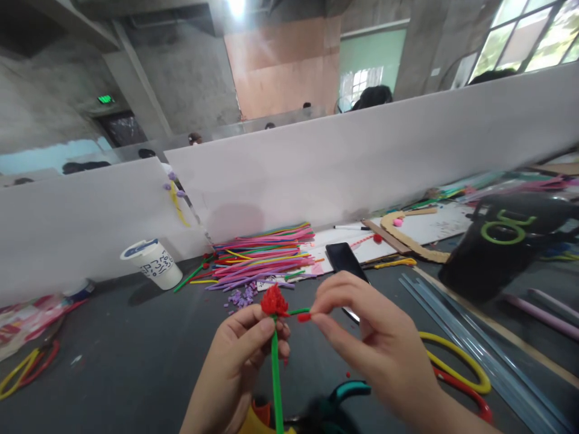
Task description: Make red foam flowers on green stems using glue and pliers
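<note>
Upright in my left hand point(237, 346) is a red flower point(274, 300) on a green stem point(277, 380); the thumb and fingers close round the stem just under the flower head. To its right, my right hand point(373, 334) pinches the end of a thin green strip point(298, 311) that reaches out from the base of the flower. A small red piece point(304, 317) shows at the right fingertips; whether it is attached to the strip I cannot tell. Below the hands, a teal-handled tool point(350, 389) lies partly hidden.
Bundled pipe cleaners point(262, 256) lie by the white partition point(362, 157), near purple bits point(243, 296) and a phone point(341, 258). A paper cup point(156, 265) stands left, a black mug point(488, 253) right. Scissors point(479, 371) lie beside clear sticks point(488, 337); more scissors point(27, 371) lie left.
</note>
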`<state>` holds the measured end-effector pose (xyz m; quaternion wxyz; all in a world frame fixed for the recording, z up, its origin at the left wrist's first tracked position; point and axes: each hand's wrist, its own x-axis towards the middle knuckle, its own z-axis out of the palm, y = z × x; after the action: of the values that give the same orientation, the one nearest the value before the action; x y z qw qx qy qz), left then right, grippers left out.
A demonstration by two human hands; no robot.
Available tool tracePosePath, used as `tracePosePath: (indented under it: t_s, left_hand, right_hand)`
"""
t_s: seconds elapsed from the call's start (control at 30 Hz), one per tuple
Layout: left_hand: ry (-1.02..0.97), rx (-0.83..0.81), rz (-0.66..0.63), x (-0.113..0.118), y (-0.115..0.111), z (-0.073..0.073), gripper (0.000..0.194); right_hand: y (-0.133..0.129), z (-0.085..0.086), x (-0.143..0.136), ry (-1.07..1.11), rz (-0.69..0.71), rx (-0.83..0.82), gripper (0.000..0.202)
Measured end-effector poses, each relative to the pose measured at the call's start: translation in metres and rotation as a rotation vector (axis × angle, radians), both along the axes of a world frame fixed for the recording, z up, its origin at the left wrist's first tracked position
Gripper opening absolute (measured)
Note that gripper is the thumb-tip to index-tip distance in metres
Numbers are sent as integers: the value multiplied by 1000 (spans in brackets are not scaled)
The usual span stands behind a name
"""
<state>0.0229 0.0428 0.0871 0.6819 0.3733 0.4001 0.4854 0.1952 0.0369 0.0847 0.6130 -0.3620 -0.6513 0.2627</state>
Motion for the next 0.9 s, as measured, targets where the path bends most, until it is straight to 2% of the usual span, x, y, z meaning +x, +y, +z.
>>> tracePosePath:
  t_s: [0.1,0.17,0.53,0.9]
  left_hand:
    - [28,-11,-25,2,-1,-3,13]
    - [41,-9,-39,4,-2,-5,15]
    - [85,6,-72,6,0,-6,20]
    - [96,4,-70,3,-3,-5,16]
  right_hand:
    - [-8,3,0,-232,-100,243,13]
    - [-10,3,-2,-307,-140,315,12]
    - [-5,-1,-5,-388,-154,356,11]
    - [-4,-2,-3,-462,-158,379,12]
